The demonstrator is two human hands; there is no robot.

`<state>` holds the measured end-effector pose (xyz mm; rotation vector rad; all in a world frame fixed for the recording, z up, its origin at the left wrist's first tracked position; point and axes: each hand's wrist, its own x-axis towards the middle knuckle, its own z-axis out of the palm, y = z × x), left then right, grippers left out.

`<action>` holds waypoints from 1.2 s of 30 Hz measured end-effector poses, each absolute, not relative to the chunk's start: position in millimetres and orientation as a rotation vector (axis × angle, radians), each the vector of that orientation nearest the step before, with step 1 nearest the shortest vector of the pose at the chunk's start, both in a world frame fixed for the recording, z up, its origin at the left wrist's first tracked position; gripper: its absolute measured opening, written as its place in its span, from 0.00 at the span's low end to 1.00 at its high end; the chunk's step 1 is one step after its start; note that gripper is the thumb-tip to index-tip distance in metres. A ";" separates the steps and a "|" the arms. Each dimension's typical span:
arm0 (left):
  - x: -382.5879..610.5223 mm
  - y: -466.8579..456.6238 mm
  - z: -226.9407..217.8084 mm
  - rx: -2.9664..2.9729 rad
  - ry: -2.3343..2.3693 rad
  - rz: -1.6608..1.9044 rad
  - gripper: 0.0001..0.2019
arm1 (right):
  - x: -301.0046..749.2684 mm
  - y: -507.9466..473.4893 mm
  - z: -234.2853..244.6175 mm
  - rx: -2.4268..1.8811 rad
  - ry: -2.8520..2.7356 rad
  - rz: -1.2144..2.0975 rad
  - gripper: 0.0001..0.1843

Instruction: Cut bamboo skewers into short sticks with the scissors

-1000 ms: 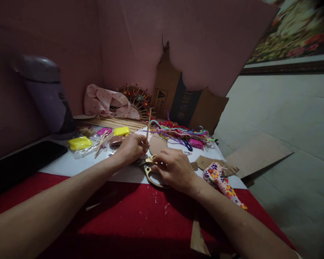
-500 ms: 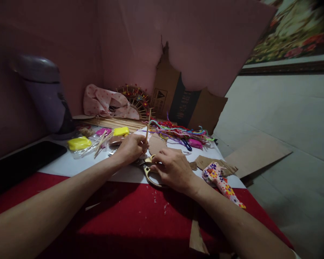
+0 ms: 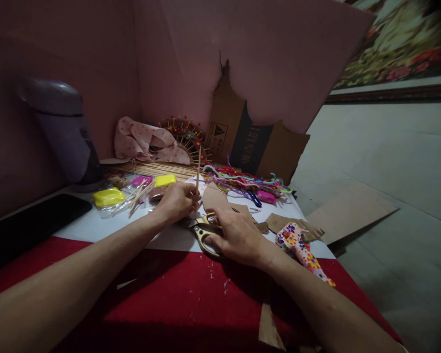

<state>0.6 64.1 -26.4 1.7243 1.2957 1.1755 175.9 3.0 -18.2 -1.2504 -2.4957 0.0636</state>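
Note:
My left hand (image 3: 181,201) is closed around a thin wooden stick (image 3: 198,169), which points almost straight up from the fingers. Just to its right, my right hand (image 3: 238,235) has its fingers on the handles of a pair of scissors (image 3: 205,230) with gold-coloured loops. The scissors lie low over the edge of the white sheet, blades pointing left beneath my left hand, their tips hidden. Behind my right hand a cut piece of cardboard (image 3: 215,197) rests on the sheet. More cardboard scraps (image 3: 275,221) lie farther right.
A purple tumbler (image 3: 64,132) and a black phone (image 3: 40,218) stand and lie at left. Yellow clay packs (image 3: 108,197), bundled sticks (image 3: 150,168) and colourful pipe cleaners (image 3: 242,179) spread behind the hands. Torn cardboard (image 3: 257,142) leans on the wall. Flowered fabric (image 3: 301,250) lies right.
My right hand has lowered and settled around the scissors' handles, its fingers and thumb now at the loops. The stick in my left hand has shifted slightly left and stands more upright.

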 end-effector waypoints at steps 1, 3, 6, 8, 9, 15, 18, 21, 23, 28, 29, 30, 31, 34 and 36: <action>-0.7 64.8 -23.3 1.706 1.289 1.182 0.06 | 176.1 3.0 -18.5 -1.233 -2.484 0.095 0.23; -3.9 65.8 -15.7 1.666 1.268 1.194 0.05 | 175.9 2.8 -18.6 -1.201 -2.460 0.144 0.23; -9.2 65.4 -3.1 1.572 1.257 1.240 0.06 | 174.6 2.0 -17.8 -1.142 -2.443 0.189 0.20; -12.9 64.5 4.2 1.527 1.254 1.268 0.07 | 174.5 2.0 -16.3 -1.114 -2.422 0.188 0.18; -14.9 64.1 7.3 1.500 1.255 1.288 0.07 | 175.3 2.4 -15.1 -1.108 -2.413 0.197 0.18; -31.8 68.8 18.8 1.283 1.293 1.463 0.08 | 197.6 14.6 1.5 -1.266 -2.326 0.462 0.22; -39.2 72.5 21.7 1.227 1.292 1.512 0.07 | 210.9 24.9 12.9 -1.318 -2.159 0.702 0.20; -42.1 73.3 23.2 1.184 1.277 1.515 0.07 | 215.2 31.7 19.8 -1.300 -1.868 0.960 0.19; -41.8 72.0 23.6 1.169 1.252 1.468 0.08 | 212.5 31.7 20.3 -1.175 -1.677 1.119 0.21; -34.8 64.8 21.9 1.162 1.124 1.166 0.06 | 198.4 20.7 15.2 -0.830 -1.507 1.428 0.15; -31.8 62.5 20.7 1.170 1.086 1.086 0.06 | 195.6 19.0 13.8 -0.793 -1.481 1.456 0.17; -28.1 59.7 19.2 1.184 1.041 1.008 0.06 | 192.8 17.9 12.3 -0.775 -1.459 1.453 0.19; -23.6 56.4 17.5 1.199 0.989 0.927 0.07 | 190.0 17.4 10.7 -0.778 -1.439 1.435 0.21; -6.1 44.6 11.4 1.271 0.720 0.641 0.08 | 182.1 18.6 5.0 -0.844 -1.342 1.398 0.27; 6.4 36.9 6.7 1.318 0.650 0.509 0.09 | 178.5 20.7 1.2 -0.854 -1.232 1.380 0.30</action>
